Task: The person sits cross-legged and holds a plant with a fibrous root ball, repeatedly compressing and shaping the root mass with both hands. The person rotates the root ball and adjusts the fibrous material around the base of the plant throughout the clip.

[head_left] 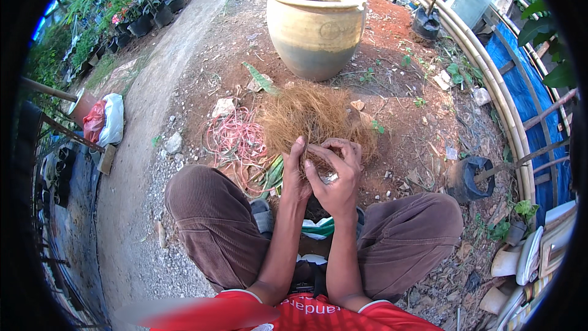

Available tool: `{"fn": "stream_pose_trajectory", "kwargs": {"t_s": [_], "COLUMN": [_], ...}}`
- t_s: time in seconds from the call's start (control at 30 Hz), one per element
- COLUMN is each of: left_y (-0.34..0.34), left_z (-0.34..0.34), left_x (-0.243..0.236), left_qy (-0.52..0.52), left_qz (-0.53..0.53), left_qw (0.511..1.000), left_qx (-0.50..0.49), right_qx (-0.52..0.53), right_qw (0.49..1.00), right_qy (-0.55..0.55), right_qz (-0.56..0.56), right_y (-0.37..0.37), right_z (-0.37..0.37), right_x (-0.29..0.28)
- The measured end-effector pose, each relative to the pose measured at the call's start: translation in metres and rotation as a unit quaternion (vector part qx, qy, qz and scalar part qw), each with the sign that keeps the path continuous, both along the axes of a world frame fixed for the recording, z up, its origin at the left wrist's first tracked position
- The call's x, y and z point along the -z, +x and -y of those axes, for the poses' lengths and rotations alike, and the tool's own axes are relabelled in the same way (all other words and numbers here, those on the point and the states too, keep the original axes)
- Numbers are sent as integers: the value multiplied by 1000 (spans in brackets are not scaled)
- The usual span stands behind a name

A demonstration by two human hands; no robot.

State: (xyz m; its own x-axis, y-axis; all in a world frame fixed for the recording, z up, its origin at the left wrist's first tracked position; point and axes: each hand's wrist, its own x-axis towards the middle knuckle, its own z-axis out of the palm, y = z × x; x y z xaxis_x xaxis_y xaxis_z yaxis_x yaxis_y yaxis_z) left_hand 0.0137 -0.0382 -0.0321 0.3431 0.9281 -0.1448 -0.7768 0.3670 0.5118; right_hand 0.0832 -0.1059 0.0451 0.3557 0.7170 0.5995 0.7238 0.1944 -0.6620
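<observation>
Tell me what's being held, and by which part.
The left hand and right hand appear to pinch thin, brown, hair-like fibre strands between their fingers; which part of the strands cannot be told.

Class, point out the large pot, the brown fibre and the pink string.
Large pot (315,34), head view: its rounded side.
Brown fibre (309,110), head view: middle of the heap.
Pink string (235,138), head view: middle of the tangle.

Reddish, stony ground (392,37) carries a tan pot (315,34), tangled pink string (236,138) and brown fibre (306,113).
</observation>
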Motion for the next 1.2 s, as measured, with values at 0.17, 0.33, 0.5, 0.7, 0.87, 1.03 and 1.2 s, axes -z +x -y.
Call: {"fn": "stream_pose_trajectory", "kwargs": {"t_s": [0.17, 0.33, 0.5, 0.7, 0.87, 1.03, 1.2], "left_y": [-5, -10, -13, -13, -10, -9, -10], "left_z": [-1, -6, -8, -6, -4, 1, 2], "left_x": [-16, -16, -10, -4, 0, 1, 3], "left_qy": [-17, -17, -30, -28, -30, -34, 32], "left_qz": [81, 74, 108, 134, 125, 114, 38], "left_qw": [996, 997, 994, 990, 991, 991, 994], "left_qx": [45, 4, -9, 24, 49, 66, 102], "right_qx": [-22, -59, -58, 9, 54, 68, 44], "right_qw": [997, 997, 995, 996, 996, 993, 991], "right_qy": [60, -48, -72, 3, 44, 72, 94], "right_qz": [-51, -17, -48, -89, -62, -68, -88], "right_y": [15, 28, 23, 26, 26, 27, 30], "right_z": [5, 15, 12, 13, 11, 9, 7], "right_x": [-9, -15, -8, -2, 2, 7, 15]}}
